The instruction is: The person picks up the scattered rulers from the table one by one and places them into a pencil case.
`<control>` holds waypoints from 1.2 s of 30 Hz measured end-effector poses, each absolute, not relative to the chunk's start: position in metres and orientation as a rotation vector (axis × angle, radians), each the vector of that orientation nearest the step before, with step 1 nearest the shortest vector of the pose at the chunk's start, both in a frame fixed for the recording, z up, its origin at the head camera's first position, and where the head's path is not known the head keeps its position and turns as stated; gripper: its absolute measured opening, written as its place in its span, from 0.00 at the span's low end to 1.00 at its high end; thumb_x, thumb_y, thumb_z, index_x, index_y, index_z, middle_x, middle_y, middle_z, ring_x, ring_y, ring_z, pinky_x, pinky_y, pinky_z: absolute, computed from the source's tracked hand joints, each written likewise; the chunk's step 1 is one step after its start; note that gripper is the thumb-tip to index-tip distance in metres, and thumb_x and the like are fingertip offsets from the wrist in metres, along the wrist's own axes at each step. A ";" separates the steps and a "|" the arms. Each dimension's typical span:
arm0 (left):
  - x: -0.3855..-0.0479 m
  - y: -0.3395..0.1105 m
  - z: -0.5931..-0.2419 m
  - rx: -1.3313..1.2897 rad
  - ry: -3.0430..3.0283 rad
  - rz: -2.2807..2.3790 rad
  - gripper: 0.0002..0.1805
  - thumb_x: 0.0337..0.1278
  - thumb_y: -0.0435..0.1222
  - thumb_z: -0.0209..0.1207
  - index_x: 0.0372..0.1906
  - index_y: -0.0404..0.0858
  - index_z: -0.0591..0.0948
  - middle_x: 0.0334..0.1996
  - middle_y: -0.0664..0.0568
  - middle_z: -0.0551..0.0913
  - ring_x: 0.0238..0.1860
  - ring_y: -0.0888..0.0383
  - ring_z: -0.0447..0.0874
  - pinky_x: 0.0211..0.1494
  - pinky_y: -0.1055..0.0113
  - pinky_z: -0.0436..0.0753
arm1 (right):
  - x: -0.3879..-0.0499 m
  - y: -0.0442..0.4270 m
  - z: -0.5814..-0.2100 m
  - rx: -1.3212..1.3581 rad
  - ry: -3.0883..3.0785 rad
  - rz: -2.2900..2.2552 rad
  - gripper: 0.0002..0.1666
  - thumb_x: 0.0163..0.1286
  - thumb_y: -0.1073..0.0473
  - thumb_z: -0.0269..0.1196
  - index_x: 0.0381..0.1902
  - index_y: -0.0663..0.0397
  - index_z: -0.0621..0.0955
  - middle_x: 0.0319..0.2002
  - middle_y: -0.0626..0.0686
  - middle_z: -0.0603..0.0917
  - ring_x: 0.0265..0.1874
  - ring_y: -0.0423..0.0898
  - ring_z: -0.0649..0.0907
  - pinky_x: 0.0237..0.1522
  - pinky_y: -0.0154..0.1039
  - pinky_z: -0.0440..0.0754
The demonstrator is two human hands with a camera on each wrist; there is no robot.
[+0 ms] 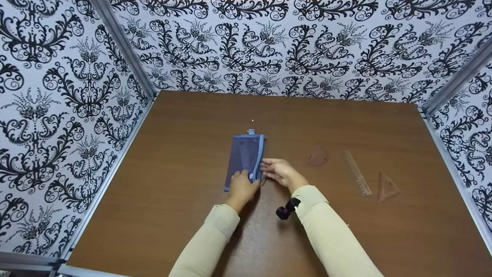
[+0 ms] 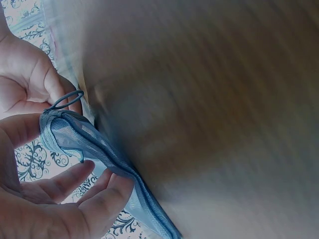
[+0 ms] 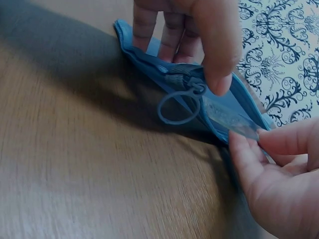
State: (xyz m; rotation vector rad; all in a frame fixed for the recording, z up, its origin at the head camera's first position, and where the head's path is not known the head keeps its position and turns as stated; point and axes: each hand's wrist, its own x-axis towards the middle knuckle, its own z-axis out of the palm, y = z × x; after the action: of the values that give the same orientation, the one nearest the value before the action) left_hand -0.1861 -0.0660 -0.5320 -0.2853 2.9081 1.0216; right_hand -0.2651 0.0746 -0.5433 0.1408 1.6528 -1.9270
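A blue mesh zipper pouch (image 1: pixel 244 154) lies lengthwise on the table, its zip side parted. My left hand (image 1: pixel 242 187) holds the pouch's near end, thumb by the zip end and fingers along the mesh (image 2: pixel 75 130). A ring-shaped zip pull (image 3: pixel 178 107) hangs from the slider there. At the pouch's right side is my right hand (image 1: pixel 282 171). Its thumb and finger pinch a clear plastic piece (image 3: pixel 227 117) with faint markings, which lies within the open mouth. The exact shape of that piece is hidden by the pouch and fingers.
On the table (image 1: pixel 184 127) to the right lie a clear protractor (image 1: pixel 318 156), a clear ruler (image 1: pixel 356 173) and a clear set square (image 1: pixel 388 187). Black-and-white patterned panels (image 1: pixel 265 50) stand along the back and sides. A black wrist camera (image 1: pixel 286 209) sits at the right cuff.
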 end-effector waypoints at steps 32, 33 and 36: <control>-0.184 -0.066 -0.531 -0.264 2.922 1.040 0.30 0.54 0.44 0.64 0.57 0.28 0.76 0.52 0.32 0.75 0.54 0.37 0.73 0.56 0.48 0.75 | -0.259 0.061 -0.544 0.235 1.806 -1.939 0.25 0.64 0.80 0.51 0.60 0.77 0.71 0.34 0.53 0.79 0.33 0.42 0.79 0.46 0.39 0.81; -0.184 -0.066 -0.531 -0.263 2.924 1.042 0.30 0.54 0.44 0.64 0.57 0.28 0.76 0.52 0.32 0.75 0.54 0.37 0.74 0.56 0.48 0.75 | -0.259 0.061 -0.544 0.233 1.809 -1.932 0.25 0.64 0.80 0.51 0.60 0.77 0.71 0.34 0.53 0.79 0.33 0.42 0.79 0.47 0.40 0.81; -0.184 -0.067 -0.532 -0.264 2.924 1.042 0.29 0.54 0.45 0.64 0.56 0.28 0.76 0.51 0.33 0.76 0.53 0.38 0.74 0.55 0.48 0.76 | -0.258 0.060 -0.544 0.222 1.819 -1.909 0.24 0.64 0.79 0.52 0.59 0.77 0.71 0.33 0.53 0.79 0.32 0.42 0.80 0.47 0.40 0.81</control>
State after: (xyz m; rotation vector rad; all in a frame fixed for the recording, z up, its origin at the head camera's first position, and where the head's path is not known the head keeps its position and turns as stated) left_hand -0.1838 -0.0668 -0.5316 -0.2636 2.9238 1.0418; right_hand -0.2582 0.0604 -0.5438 0.2223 1.8191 -1.9094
